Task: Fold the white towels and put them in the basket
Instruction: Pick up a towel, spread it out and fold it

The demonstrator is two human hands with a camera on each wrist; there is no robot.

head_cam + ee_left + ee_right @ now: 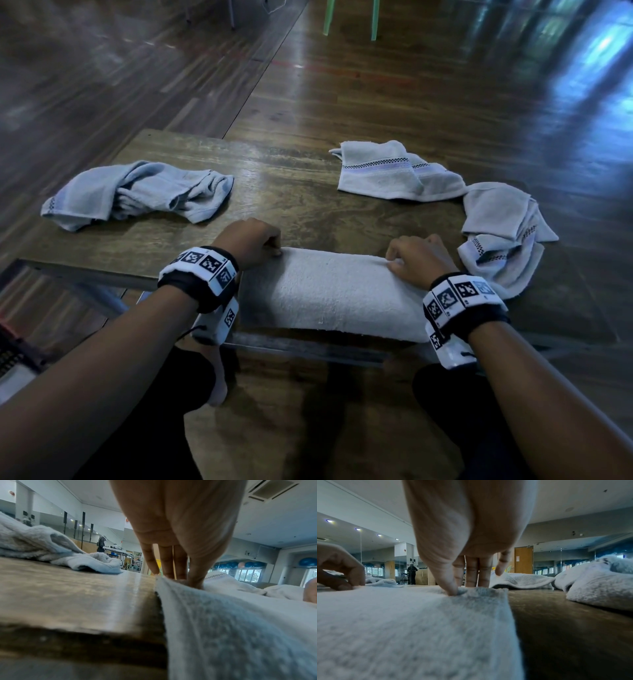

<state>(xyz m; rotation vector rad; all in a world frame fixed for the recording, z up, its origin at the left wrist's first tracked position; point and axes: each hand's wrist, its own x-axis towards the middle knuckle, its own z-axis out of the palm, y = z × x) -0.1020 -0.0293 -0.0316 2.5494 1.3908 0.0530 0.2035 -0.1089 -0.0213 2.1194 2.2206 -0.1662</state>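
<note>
A white towel [329, 294] lies folded into a long strip along the near edge of the low wooden table [301, 202], its near edge hanging slightly over. My left hand [255, 245] pinches its far left corner between thumb and fingers, which the left wrist view shows as the left hand [178, 580] on the towel [231, 628]. My right hand [416, 258] pinches the far right corner; in the right wrist view the right hand [458, 589] has its thumb pressed into the towel [412, 628]. No basket is visible.
A crumpled towel [133, 193] lies at the table's left. Another towel [394, 171] with a checkered stripe lies at the back right, and a third [503, 233] at the right edge. Dark wooden floor surrounds the table; green chair legs [349, 17] stand far back.
</note>
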